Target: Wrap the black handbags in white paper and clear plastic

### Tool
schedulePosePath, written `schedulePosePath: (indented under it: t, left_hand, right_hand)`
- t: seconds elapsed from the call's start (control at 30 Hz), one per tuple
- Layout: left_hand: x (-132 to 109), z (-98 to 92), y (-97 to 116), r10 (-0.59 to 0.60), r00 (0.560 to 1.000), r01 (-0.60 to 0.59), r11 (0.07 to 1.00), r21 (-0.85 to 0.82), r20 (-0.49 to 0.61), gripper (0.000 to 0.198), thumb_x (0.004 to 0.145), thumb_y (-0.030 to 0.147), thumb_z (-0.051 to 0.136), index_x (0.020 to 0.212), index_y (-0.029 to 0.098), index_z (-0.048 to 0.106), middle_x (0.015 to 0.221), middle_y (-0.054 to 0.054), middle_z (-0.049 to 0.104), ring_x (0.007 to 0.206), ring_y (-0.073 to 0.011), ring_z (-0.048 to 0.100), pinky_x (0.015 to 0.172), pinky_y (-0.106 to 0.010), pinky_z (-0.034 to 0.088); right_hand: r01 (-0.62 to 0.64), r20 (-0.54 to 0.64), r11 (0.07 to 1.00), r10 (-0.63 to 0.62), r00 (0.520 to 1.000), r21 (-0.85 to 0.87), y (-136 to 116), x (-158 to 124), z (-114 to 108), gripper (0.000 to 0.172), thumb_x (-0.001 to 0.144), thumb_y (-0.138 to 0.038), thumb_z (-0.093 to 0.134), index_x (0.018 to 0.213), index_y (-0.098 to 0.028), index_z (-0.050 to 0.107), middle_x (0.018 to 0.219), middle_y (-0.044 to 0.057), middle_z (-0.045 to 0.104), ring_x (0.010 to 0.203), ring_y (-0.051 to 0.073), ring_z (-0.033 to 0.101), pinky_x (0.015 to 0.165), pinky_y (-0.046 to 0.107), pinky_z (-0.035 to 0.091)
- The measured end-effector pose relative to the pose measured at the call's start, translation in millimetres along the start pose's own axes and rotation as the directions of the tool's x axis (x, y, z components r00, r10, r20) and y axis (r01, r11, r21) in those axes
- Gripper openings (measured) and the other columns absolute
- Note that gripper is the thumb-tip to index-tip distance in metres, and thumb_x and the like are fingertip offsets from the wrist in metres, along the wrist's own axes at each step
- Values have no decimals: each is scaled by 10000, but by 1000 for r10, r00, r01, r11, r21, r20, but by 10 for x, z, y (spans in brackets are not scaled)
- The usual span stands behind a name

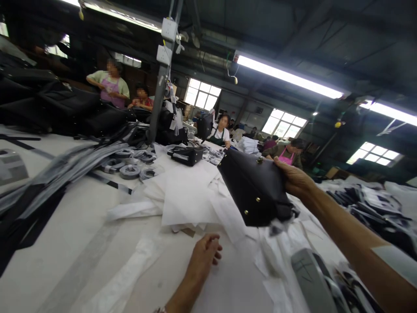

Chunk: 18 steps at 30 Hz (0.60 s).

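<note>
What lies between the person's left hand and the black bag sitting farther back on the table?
Loose, overlapping white sheets fill that stretch between the left hand and the farther black bag, as the head view shows.

This is a bag-making workshop, shown by the studded black handbag (250, 184), heaped black bags (70, 102), coiled strips (129, 171) and paper sheets (189, 193) on a worktable (42, 269), workers in aprons (112, 87), and fluorescent tubes (289, 77) under a dark roof (270, 26).

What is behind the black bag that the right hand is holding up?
Past the left edge of the black bag, white sheets show; past its upper right, part of a pink apron. What is straight behind the bag is hidden.
</note>
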<state>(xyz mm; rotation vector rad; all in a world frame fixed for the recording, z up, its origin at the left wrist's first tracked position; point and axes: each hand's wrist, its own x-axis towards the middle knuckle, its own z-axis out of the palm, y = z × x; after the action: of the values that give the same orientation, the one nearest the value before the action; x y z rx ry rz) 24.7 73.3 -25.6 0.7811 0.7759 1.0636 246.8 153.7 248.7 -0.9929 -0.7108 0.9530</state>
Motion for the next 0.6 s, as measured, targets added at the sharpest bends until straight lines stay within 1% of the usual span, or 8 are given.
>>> schedulePosePath:
  t: [0.07,0.13,0.2,0.27,0.33,0.43,0.53,0.6]
  left_hand:
    - [28,-76,86,-35,999,31,994,-104,-41,415,858,498,638,1041,126,618,891,-107,689,710,-185,655,625,-283,500]
    - [33,-180,182,-45,996,28,976,-216,-77,422,960,512,496,1115,130,585,1045,-154,682,852,-206,688,730,-316,545]
    - [10,-302,291,-29,993,-5,955,-296,-110,395,1016,469,391,1167,146,559,1129,-152,667,946,-206,689,815,-332,556]
    - [-42,-424,394,-8,991,-36,943,-331,-131,370,1037,430,348,1191,155,542,1148,-136,661,987,-201,685,858,-337,556]
    - [-119,-520,469,1,993,-41,945,-324,-122,348,1040,412,356,1192,156,538,1155,-135,656,1019,-203,679,881,-348,555]
    - [-272,-572,521,-16,999,5,974,-227,-47,327,1016,412,450,1145,141,581,1139,-153,663,1042,-239,676,892,-388,554]
    - [-453,-526,547,-23,997,28,997,-65,70,297,920,397,642,1044,128,666,1102,-151,692,1075,-279,661,975,-409,506]
    - [-583,-478,574,-18,990,14,999,29,139,293,856,382,727,1018,140,704,1120,-134,703,1122,-285,635,1054,-398,444]
  right_hand:
    - [-42,21,988,45,999,-146,-122,-304,-32,233,853,-333,733,1002,-157,702,876,94,752,680,202,681,624,330,563]
    - [-30,100,926,73,992,-376,-113,-646,-87,277,767,-397,808,820,-146,703,690,61,705,539,173,603,487,278,478]
    - [70,238,813,86,967,-578,47,-1000,-187,357,654,-416,878,624,-157,635,519,-15,579,433,103,459,398,215,321]
    - [170,359,705,128,925,-688,333,-1333,-338,450,589,-428,898,509,-167,540,446,-67,436,420,57,333,397,204,202]
    - [199,399,654,171,901,-730,676,-1616,-523,517,591,-477,870,466,-179,467,439,-81,346,446,53,271,423,221,165]
    - [132,340,702,165,926,-700,1101,-1896,-787,600,626,-624,776,470,-207,375,461,-81,287,478,68,232,453,243,159]
    - [88,309,730,173,935,-677,1285,-1995,-925,615,679,-720,669,499,-219,362,478,-74,294,490,87,245,476,254,184]
    - [146,352,662,189,917,-735,1301,-2012,-931,562,746,-689,625,525,-211,431,505,-53,386,510,110,330,503,260,235]
